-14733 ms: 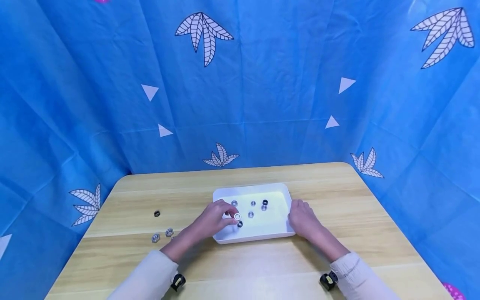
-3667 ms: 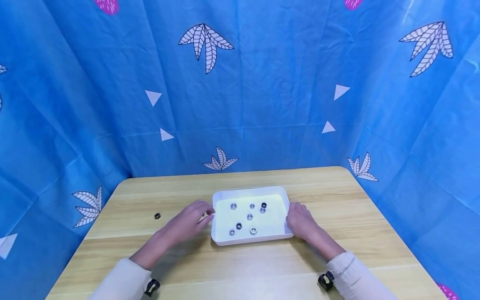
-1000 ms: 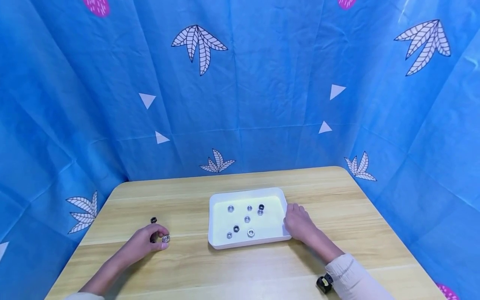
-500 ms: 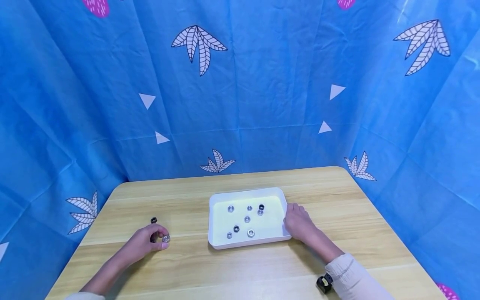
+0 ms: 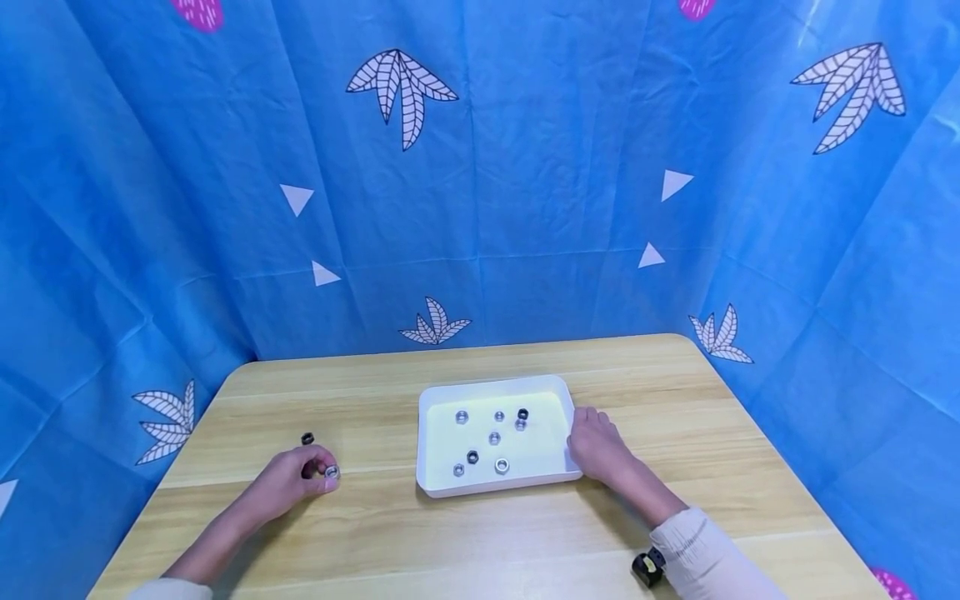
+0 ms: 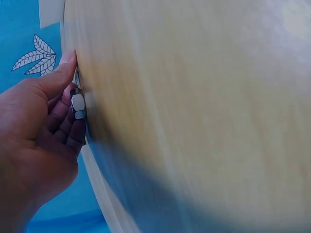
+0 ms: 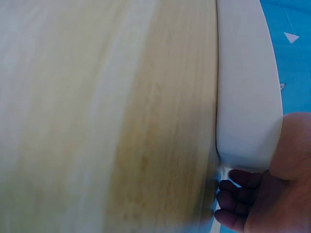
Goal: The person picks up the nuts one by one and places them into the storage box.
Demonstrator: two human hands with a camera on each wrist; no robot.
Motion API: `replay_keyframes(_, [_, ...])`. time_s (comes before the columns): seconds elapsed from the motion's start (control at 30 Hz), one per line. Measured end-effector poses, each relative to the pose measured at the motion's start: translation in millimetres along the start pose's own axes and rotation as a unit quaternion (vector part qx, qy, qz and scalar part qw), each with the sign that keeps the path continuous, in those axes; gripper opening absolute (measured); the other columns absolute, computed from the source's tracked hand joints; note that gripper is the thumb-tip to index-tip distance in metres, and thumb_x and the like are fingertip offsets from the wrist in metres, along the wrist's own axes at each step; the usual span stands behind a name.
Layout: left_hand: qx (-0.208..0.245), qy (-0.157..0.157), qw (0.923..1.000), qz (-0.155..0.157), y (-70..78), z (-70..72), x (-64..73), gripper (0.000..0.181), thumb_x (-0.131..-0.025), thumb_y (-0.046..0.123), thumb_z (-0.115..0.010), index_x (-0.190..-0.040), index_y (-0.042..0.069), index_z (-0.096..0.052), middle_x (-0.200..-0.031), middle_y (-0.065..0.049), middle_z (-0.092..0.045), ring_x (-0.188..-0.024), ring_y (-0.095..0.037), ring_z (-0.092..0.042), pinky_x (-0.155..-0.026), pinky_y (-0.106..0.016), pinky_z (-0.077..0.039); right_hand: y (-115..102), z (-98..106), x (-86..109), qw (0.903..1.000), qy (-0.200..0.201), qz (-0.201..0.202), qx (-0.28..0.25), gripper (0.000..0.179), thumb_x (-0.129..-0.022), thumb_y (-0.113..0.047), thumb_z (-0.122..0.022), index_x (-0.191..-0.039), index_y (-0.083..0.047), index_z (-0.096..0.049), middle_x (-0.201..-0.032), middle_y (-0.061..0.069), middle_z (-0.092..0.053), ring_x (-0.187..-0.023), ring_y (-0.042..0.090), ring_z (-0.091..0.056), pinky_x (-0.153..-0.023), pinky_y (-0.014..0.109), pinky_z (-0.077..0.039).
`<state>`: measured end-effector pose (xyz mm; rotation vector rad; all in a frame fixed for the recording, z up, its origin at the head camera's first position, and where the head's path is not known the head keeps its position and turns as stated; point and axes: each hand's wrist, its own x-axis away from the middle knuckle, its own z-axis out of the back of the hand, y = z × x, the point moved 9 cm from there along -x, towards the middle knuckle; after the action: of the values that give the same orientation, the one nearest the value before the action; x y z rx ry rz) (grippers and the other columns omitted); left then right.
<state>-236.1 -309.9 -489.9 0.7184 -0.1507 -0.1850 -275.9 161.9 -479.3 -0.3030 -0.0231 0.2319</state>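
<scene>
On the left of the table, my left hand pinches a silver hex nut between thumb and index finger, at or just above the wood. A black nut lies just beyond that hand. The left wrist view has a shiny nut beside the curled lower fingers; whether they touch it I cannot tell. My right hand grips the right end of the white tray, its fingers curled by the tray's corner. Inside the tray lie several silver nuts and two black ones.
The pale wooden table reaches back to a blue patterned curtain, which also hangs on both sides. A black wrist device sits at the right sleeve.
Since several seconds ago, my left hand has moved from the tray's left edge to the silver nut, which has just tilted slightly in its pinch. Earlier, it set silver nuts into the tray. The right hand stays.
</scene>
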Motion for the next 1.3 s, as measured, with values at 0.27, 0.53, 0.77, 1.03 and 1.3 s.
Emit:
replay_keyframes(0.27, [-0.042,0.027,0.9987,0.009,1.7,4.2,-2.9,0.022,-0.086,0.023,-0.084,-0.099,0.011,-0.072,-0.086,0.003,-0.066,-0.078,-0.004,-0.055,-0.07,-0.022,-0.047,-1,-1,-1.0,1.0,0.003,0.002,-0.007,0.03,-0.099,-0.01,-0.05,-0.117,0.014,-0.05,-0.102,0.021,-0.052,-0.092,0.035,-0.049,-0.088,0.053,-0.048])
replay_keyframes(0.53, [-0.064,0.061,0.9959,-0.018,10.1,10.2,-6.3,0.019,-0.085,0.021,-0.085,-0.097,0.012,-0.073,-0.083,0.004,-0.065,-0.074,-0.003,-0.054,-0.066,-0.022,-0.048,-3,-1,0.5,0.9999,-0.005,0.003,-0.01,0.033,-0.099,-0.01,-0.051,-0.121,0.015,-0.049,-0.103,0.021,-0.051,-0.093,0.035,-0.048,-0.088,0.054,-0.047])
replay_keyframes(0.77, [-0.091,0.095,0.9894,-0.063,33.5,17.7,-11.7,0.016,-0.083,0.017,-0.086,-0.092,0.013,-0.074,-0.078,0.006,-0.063,-0.071,-0.001,-0.052,-0.064,-0.022,-0.047,-2,1,1.4,0.9999,-0.008,-0.001,-0.008,0.031,-0.099,-0.009,-0.049,-0.119,0.014,-0.05,-0.101,0.019,-0.051,-0.092,0.034,-0.048,-0.087,0.052,-0.047])
replay_keyframes(1.03, [-0.084,0.084,0.9899,-0.077,51.3,13.0,-21.9,0.014,-0.085,0.016,-0.085,-0.093,0.014,-0.074,-0.08,0.006,-0.063,-0.072,-0.001,-0.053,-0.062,-0.022,-0.047,-2,1,1.7,0.9999,-0.009,0.0,-0.006,0.029,-0.099,-0.009,-0.049,-0.116,0.013,-0.05,-0.101,0.02,-0.051,-0.092,0.034,-0.048,-0.086,0.052,-0.047])
replay_keyframes(1.3, [-0.083,0.094,0.9872,-0.098,68.1,8.5,-31.5,0.013,-0.084,0.015,-0.085,-0.091,0.016,-0.074,-0.079,0.008,-0.063,-0.073,-0.001,-0.053,-0.064,-0.022,-0.047,-2,1,1.6,1.0,-0.007,-0.001,-0.002,0.028,-0.099,-0.009,-0.05,-0.116,0.013,-0.051,-0.1,0.02,-0.052,-0.091,0.034,-0.048,-0.086,0.052,-0.047])
